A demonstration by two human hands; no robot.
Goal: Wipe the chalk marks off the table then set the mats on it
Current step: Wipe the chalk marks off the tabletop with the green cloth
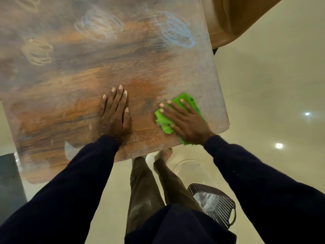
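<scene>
Cloth [162, 120] lies flat beneath right grip [186, 120], near table [70, 85] corner.

1. Table [70, 81]: one.
2. Chalk scribbles [98, 25]: four, some blurred.
3. Green cloth [164, 120]: one.
4. Hands: two, left hand [115, 113] and right hand [186, 120].
5. Dark basket [216, 205]: one.
6. Tan chair [233, 18]: one.

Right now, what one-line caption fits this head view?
The right hand presses a green cloth on the wooden table; left hand rests flat beside it; chalk scribbles unwiped farther away.
</scene>
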